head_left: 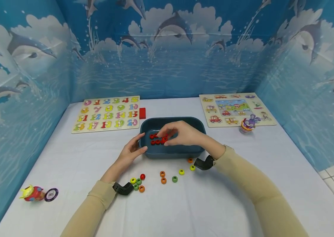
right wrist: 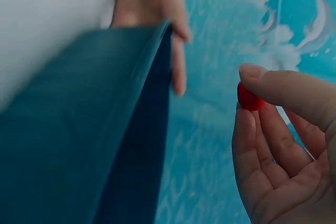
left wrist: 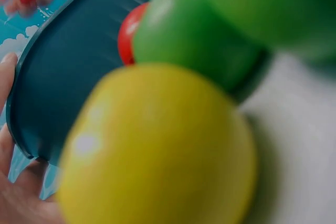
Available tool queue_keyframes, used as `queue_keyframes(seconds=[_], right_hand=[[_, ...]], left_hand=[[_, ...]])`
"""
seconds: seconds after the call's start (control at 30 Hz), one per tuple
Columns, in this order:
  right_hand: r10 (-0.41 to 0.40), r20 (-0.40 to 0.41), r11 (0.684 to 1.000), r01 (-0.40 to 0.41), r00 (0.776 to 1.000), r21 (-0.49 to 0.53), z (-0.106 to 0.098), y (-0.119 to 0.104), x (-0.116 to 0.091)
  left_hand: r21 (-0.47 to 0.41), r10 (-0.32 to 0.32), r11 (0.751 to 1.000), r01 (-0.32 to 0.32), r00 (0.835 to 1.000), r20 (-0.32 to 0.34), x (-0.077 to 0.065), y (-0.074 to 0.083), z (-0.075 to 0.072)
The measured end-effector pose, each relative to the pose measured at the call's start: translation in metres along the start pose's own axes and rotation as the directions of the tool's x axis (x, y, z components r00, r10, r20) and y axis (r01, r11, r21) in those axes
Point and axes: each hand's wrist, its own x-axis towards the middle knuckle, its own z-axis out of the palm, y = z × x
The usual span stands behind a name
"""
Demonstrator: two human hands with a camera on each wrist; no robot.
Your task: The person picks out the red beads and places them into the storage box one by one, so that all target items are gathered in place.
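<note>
My right hand [head_left: 181,133] is over a dark teal tray [head_left: 173,155], pinching a red bead [right wrist: 249,98] between thumb and fingertips. Several other red beads [head_left: 157,142] lie inside the tray, left of its middle, partly hidden by this hand. At the tray's left end is my left hand [head_left: 130,153], fingers and thumb extended and spread along the rim with nothing held. Close to the left wrist sit a yellow bead [left wrist: 157,145], green beads [left wrist: 194,35] and a red bead [left wrist: 128,32], large in the left wrist view.
Orange beads [head_left: 163,180], a green bead [head_left: 174,179] and yellow beads [head_left: 181,171] lie before the tray. Behind are a number puzzle board [head_left: 107,114], a red block [head_left: 142,113] and a picture puzzle [head_left: 235,108]. Small toys [head_left: 34,193] and a round chip [head_left: 51,194] stand left.
</note>
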Motion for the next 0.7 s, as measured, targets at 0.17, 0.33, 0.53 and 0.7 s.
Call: queue_keyframes(seconds=[0.17,0.33,0.53,0.7], right_hand=[[0.092,0.024,0.996,-0.093,0.995,0.013,-0.017,0.023,0.018],[0.137,0.04,0.99,-0.138,0.99,0.013,-0.024,0.046,0.033],[0.218,0.134,0.975,-0.221,0.967,0.005,-0.023,0.062,0.044],[0.275,0.18,0.957,-0.287,0.945,0.043,-0.021,0.071,0.048]], left_hand=[[-0.003,-0.019,1.0,0.019,1.0,-0.011,0.0,0.0,0.0],[-0.007,-0.019,1.0,0.019,1.0,-0.01,-0.001,0.0,0.0],[-0.014,-0.01,1.0,0.01,1.0,-0.001,-0.001,0.001,0.0],[-0.025,-0.008,1.0,0.008,1.0,0.002,-0.002,0.003,0.001]])
